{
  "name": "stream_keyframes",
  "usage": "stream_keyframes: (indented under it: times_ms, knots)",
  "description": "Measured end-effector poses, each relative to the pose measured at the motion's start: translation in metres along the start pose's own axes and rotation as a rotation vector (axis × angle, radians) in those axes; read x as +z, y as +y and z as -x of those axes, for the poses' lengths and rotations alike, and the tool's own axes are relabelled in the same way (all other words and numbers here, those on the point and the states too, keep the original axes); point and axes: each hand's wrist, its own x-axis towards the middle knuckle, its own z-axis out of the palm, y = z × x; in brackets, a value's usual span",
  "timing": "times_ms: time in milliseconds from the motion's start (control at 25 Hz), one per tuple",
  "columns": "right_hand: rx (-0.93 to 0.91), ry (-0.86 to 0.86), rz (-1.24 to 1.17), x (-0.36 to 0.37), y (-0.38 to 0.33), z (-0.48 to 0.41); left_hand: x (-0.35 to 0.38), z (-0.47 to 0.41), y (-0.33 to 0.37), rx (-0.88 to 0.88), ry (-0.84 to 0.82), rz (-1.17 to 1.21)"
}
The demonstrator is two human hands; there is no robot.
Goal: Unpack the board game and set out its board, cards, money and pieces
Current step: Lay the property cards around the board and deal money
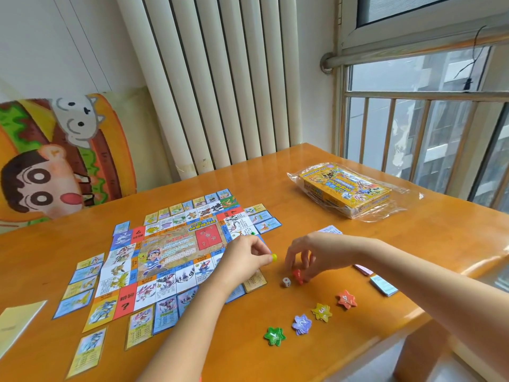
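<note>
The paper game board (170,249) lies flat on the wooden table (358,244), with cards (85,282) laid around its edges. My left hand (245,257) pinches a small yellow pawn (274,257) just above the table, off the board's right side. My right hand (311,255) pinches a red pawn (298,275) that touches the table beside a white die (286,282). A green pawn (252,233) stands on the board's right edge. Green (274,336), purple (302,323), yellow (321,312) and red (346,299) star token stacks sit in a row near the front.
The yellow game box (345,188) lies on a clear plastic wrapper at the back right. Money stacks (383,285) lie right of my right arm. A cartoon cushion (55,155) leans at the back left, a radiator (220,78) stands behind, and the table edge runs front right.
</note>
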Motion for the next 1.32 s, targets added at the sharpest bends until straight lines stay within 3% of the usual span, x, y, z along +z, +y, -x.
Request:
stream_keyframes:
  times_ms: [200, 480, 880, 1080, 1320]
  knots:
    - [-0.006, -0.001, 0.028, -0.002, 0.002, -0.003, -0.007, -0.015, -0.019, -0.025, 0.141, -0.16]
    - [-0.014, -0.155, -0.066, -0.002, -0.005, -0.004, -0.008, -0.033, -0.034, -0.039, 0.217, -0.206]
    - [0.127, 0.073, 0.063, -0.008, 0.013, -0.013, 0.002, -0.041, -0.031, -0.08, 0.243, -0.18]
    - [0.214, 0.418, -0.173, -0.008, 0.008, -0.051, 0.004, -0.041, -0.034, -0.11, 0.239, -0.151]
    - [0.315, 0.484, -0.248, 0.012, -0.001, -0.091, 0.006, -0.044, -0.032, -0.128, 0.255, -0.154]
